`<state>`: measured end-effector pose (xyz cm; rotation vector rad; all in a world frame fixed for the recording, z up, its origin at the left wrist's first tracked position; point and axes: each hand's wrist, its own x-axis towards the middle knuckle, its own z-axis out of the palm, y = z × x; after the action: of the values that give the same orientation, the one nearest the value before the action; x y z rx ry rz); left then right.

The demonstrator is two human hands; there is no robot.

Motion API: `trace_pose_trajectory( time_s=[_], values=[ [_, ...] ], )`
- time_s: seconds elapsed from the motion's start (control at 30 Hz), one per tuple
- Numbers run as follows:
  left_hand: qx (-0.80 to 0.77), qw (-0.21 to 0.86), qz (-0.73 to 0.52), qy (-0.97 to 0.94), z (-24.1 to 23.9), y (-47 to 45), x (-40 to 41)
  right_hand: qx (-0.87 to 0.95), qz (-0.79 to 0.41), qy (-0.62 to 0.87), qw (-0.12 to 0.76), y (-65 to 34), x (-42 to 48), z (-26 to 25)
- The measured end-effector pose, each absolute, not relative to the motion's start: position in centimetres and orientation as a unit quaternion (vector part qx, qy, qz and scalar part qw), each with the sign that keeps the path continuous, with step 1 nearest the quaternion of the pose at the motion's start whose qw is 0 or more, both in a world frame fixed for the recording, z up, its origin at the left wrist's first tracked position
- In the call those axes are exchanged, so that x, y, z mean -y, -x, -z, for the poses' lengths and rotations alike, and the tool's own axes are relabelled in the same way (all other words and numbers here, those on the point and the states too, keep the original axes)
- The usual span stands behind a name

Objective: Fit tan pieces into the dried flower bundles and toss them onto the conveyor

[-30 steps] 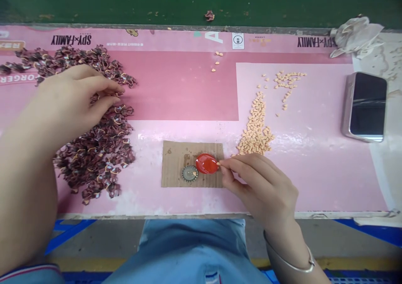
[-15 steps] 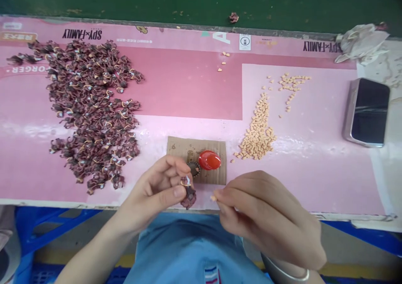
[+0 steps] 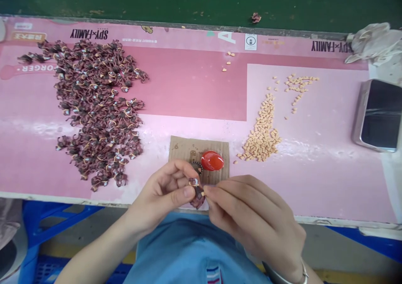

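Between the thumb and fingers of my left hand [image 3: 166, 194] is a small dark purple-brown figurine [image 3: 197, 199] with a pale and yellow-orange detail on it. My right hand [image 3: 254, 217] pinches a tiny tan piece [image 3: 202, 194] against the figurine's right side. Just beyond my hands lies a cardboard square [image 3: 180, 148]. On it stand a glossy red oval dish [image 3: 212, 161] and a round dark beaded-edge item [image 3: 197, 167], partly hidden by my left fingers.
A large pile of similar figurines [image 3: 100, 108] spreads over the left of the pink table [image 3: 194, 91]. Right of the cardboard lies a heap of tan pieces [image 3: 262, 141]. A phone [image 3: 380, 115] and crumpled plastic [image 3: 373, 43] are at the far right.
My right hand has moved left, bringing the tan piece from a gap away up to the figurine. My left hand keeps its hold. The whole view has shifted slightly.
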<state>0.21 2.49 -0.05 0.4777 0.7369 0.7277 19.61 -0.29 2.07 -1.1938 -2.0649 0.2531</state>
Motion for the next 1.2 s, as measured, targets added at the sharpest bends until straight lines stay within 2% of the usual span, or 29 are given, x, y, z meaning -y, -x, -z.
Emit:
trace_pose_trajectory(
  time_s=[0.13, 0.2, 0.33, 0.4, 0.5, 0.6, 0.7, 0.8, 0.9, 1.03, 1.2],
  values=[
    [-0.414, 0.785, -0.379, -0.264, 0.3, -0.8, -2.3, 0.831, -0.018, 0.468, 0.301, -19.5, 1.1, -2.5],
    [-0.431, 0.765, -0.386, -0.284, 0.0, -1.1, -2.4, 0.84, -0.027, 0.456, 0.292, -19.7, 1.1, -2.5],
    [-0.447, 0.717, -0.386, -0.369, -1.8, -1.1, -3.3, 0.809, -0.114, 0.463, 0.345, -21.3, 0.6, -1.8],
    [-0.457, 0.676, -0.374, -0.441, -2.8, -0.5, -4.3, 0.76, -0.104, 0.512, 0.386, -22.9, 0.5, -1.2],
    [-0.468, 0.55, -0.392, -0.57, -3.7, 0.7, -7.5, 0.694, -0.044, 0.594, 0.405, -25.4, 0.6, -0.1],
    [-0.494, 0.364, -0.408, -0.676, -3.5, 1.1, -13.8, 0.725, -0.021, 0.602, 0.333, -27.1, 0.7, 1.1],
    [-0.594, 0.249, -0.362, -0.674, -2.4, 0.0, -22.5, 0.767, -0.015, 0.579, 0.277, -27.5, 0.6, 2.1],
    [-0.641, 0.22, -0.342, -0.651, -1.6, -1.6, -30.3, 0.791, -0.016, 0.559, 0.25, -27.1, 0.3, 2.3],
    [-0.653, 0.242, -0.292, -0.656, -1.5, -2.8, -34.7, 0.824, -0.007, 0.524, 0.216, -26.8, -0.1, 1.8],
    [-0.642, 0.271, -0.243, -0.675, -1.9, -3.3, -35.6, 0.854, 0.027, 0.484, 0.188, -26.6, -0.6, 1.4],
    [-0.625, 0.229, -0.274, -0.694, -2.1, -3.7, -34.1, 0.856, 0.038, 0.469, 0.217, -26.5, -1.2, 1.8]
  ],
)
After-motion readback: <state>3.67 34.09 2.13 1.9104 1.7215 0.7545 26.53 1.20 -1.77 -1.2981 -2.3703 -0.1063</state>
